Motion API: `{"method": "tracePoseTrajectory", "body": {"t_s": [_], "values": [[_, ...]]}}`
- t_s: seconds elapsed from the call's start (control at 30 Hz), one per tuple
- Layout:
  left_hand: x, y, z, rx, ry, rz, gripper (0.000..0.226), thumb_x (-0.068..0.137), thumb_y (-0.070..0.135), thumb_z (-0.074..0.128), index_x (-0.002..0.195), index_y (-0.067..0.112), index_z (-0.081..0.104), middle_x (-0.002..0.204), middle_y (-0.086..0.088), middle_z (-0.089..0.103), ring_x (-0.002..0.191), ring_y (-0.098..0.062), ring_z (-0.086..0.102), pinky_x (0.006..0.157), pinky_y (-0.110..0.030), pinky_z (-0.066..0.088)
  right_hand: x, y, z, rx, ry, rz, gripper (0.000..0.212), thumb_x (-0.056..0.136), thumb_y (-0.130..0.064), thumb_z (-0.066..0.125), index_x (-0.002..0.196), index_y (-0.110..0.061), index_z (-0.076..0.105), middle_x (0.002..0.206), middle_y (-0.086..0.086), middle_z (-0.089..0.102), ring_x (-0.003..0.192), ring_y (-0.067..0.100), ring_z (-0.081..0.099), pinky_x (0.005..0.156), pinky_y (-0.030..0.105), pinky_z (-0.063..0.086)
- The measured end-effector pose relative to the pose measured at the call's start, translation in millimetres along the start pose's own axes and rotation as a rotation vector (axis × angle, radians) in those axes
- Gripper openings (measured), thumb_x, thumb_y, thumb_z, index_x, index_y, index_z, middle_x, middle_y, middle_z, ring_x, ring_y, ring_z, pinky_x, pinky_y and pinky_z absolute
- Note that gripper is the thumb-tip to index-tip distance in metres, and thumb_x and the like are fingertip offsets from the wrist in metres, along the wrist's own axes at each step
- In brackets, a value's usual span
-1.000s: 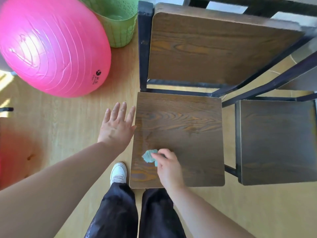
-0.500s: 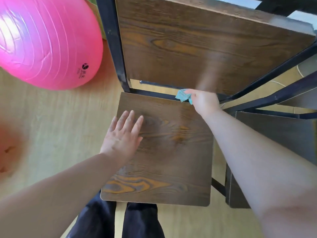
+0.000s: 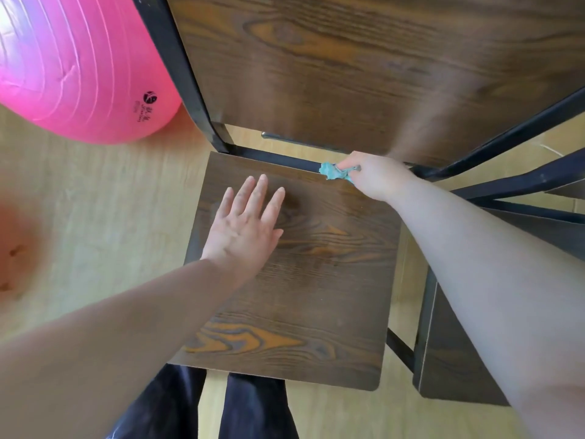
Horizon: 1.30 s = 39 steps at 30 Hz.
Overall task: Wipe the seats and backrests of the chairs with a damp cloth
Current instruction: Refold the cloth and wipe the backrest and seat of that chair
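Chair seat (image 3: 316, 296), dark wood grain with an orange knot near its front edge, lies in the middle of the view. Its backrest (image 3: 364, 68) rises beyond it on a black metal frame (image 3: 177, 74). At far left a pink exercise ball (image 3: 79, 68) rests on the pale wooden floor (image 3: 104, 217), partly behind the frame's left post. Next comes the left hand (image 3: 245, 229), laid flat on the left part of the seat, palm down, fingers straight and close together, holding nothing. Further right, at the seat's rear edge where the black crossbar runs, sits the cloth (image 3: 332, 172), a small teal wad, bunched up against the bar. The right hand (image 3: 376, 177) pinches it between curled fingers and thumb, its forearm reaching in from the lower right corner. At far right a second chair (image 3: 452, 369) of the same dark wood stands just beside the first, partly hidden behind that forearm. Dark trousers (image 3: 253, 410) show below the seat's front edge.
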<state>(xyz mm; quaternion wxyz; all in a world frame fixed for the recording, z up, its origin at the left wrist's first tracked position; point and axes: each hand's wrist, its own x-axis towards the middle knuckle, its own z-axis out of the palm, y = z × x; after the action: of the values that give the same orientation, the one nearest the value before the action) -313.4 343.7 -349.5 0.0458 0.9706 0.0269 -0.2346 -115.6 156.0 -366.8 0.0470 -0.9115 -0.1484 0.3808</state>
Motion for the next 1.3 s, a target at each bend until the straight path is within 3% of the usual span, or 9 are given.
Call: {"method": "tracePoseTrajectory", "body": {"t_s": [0.1,0.2,0.33,0.5,0.67,0.8,0.97,1.1,1.3], "values": [[-0.1,3.0,4.4,-0.008,0.012,0.006,0.065,0.106,0.045,0.022,0.157,0.023,-0.011,0.166,-0.010,-0.012,0.152,-0.029,-0.014,0.124,-0.048,0.000,-5.7,5.7,-0.8,0.008,0.018,-0.138,0.035,0.102,-0.036,0.047,0.135,-0.034,0.056,0.139,-0.008,0.055,0.114,0.022,0.056,0.089,0.031,0.045],[-2.4,4.7,5.5,-0.024,0.016,0.003,0.065,0.106,0.045,0.023,0.158,0.023,-0.008,0.166,-0.010,-0.011,0.153,-0.028,-0.013,0.124,-0.048,0.001,-5.8,12.0,3.4,0.150,0.017,-0.213,0.035,0.097,-0.044,0.056,0.128,-0.028,0.064,0.137,-0.014,0.055,0.117,0.016,0.054,0.098,0.035,0.043],[-5.1,4.0,6.0,-0.046,0.035,0.006,0.065,0.106,0.045,0.024,0.158,0.022,-0.005,0.166,-0.010,-0.010,0.153,-0.028,-0.012,0.125,-0.048,0.002,4.5,15.2,16.9,0.278,0.093,-0.148,0.031,0.092,-0.050,0.060,0.116,-0.033,0.070,0.123,-0.012,0.062,0.109,0.017,0.056,0.084,0.028,0.039],[-6.0,2.4,7.1,-0.080,0.054,0.008,0.064,0.105,0.045,0.027,0.159,0.022,-0.001,0.166,-0.011,-0.007,0.153,-0.028,-0.010,0.125,-0.048,0.003,10.8,9.2,23.7,0.307,0.157,-0.085,0.021,0.092,-0.043,0.063,0.108,-0.033,0.073,0.115,-0.008,0.064,0.107,0.017,0.056,0.086,0.028,0.041],[-6.5,-1.5,10.5,-0.093,0.061,0.002,0.065,0.105,0.046,0.025,0.159,0.022,-0.002,0.166,-0.011,-0.008,0.153,-0.027,-0.011,0.125,-0.048,0.002,14.9,-1.9,28.3,0.351,0.187,-0.108,0.024,0.095,-0.037,0.060,0.113,-0.030,0.073,0.108,-0.009,0.062,0.102,0.013,0.053,0.080,0.021,0.033],[-9.4,-8.9,15.0,-0.109,0.082,-0.004,0.065,0.105,0.046,0.026,0.159,0.022,0.001,0.166,-0.011,-0.005,0.153,-0.027,-0.008,0.125,-0.048,0.004,23.2,-28.7,33.8,0.317,0.192,-0.177,0.028,0.097,-0.038,0.057,0.120,-0.030,0.070,0.082,-0.017,0.048,0.093,0.009,0.047,0.062,0.013,0.026],[-19.2,-23.9,19.1,-0.148,0.086,-0.028,0.065,0.104,0.046,0.030,0.159,0.021,0.007,0.167,-0.011,-0.001,0.154,-0.027,-0.004,0.125,-0.047,0.005,35.3,-78.2,38.8,0.259,0.160,-0.222,0.028,0.098,-0.040,0.054,0.120,-0.034,0.069,0.078,-0.018,0.044,0.096,0.011,0.050,0.068,0.018,0.028],[-27.4,-38.7,17.7,-0.203,0.116,-0.047,0.065,0.103,0.045,0.031,0.159,0.020,0.012,0.167,-0.011,0.004,0.154,-0.026,-0.001,0.125,-0.047,0.007,38.0,-118.3,43.7,0.283,0.169,-0.269,0.027,0.098,-0.034,0.054,0.119,-0.034,0.071,0.086,-0.015,0.050,0.097,0.011,0.050,0.074,0.019,0.029],[-36.2,-67.5,16.8,-0.242,0.163,-0.094,0.064,0.102,0.041,0.041,0.158,0.017,0.020,0.165,-0.013,0.011,0.154,-0.027,0.007,0.124,-0.048,0.010,40.1,-167.6,38.9,0.113,0.121,-0.282,0.024,0.097,-0.029,0.052,0.101,-0.025,0.075,0.107,0.001,0.067,0.097,0.026,0.059,0.072,0.032,0.039]]}}
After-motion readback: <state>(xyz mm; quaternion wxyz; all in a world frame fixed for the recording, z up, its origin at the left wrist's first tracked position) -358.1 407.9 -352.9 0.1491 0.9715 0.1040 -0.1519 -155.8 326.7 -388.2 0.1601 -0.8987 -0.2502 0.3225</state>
